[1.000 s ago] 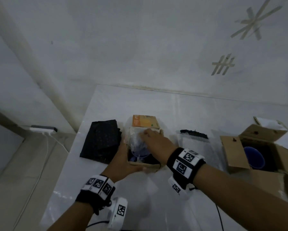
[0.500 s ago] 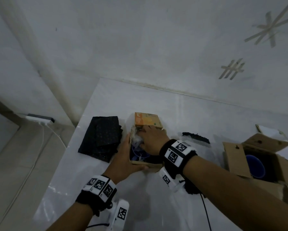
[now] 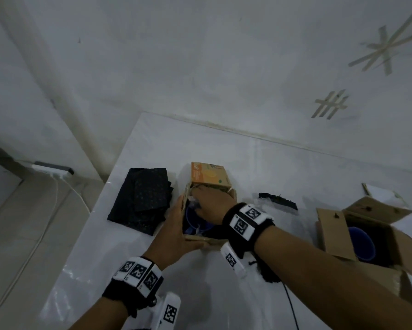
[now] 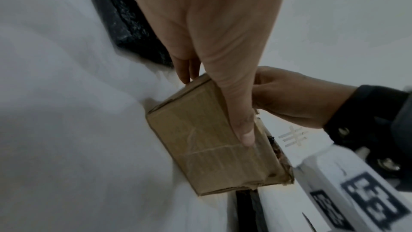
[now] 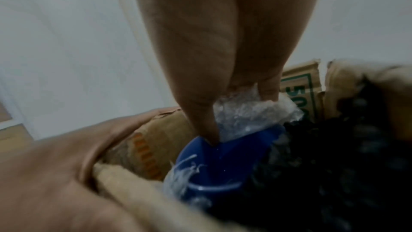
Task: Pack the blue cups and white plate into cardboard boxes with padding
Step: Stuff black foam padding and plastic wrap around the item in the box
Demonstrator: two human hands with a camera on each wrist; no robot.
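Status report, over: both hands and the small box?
Left hand presses against small box. Right hand inside, pinches clear padding at blue cup. No obstruction seen.

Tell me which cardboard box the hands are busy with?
The small box beside the black cloth: left hand steadies it, right hand pinches plastic inside. The larger right-side box is untouched.

The left hand [image 3: 176, 232] braces the cardboard box [image 3: 209, 181] while the right hand [image 3: 212, 206] holds clear padding [image 3: 192, 201] over its blue cup [image 3: 192, 221].
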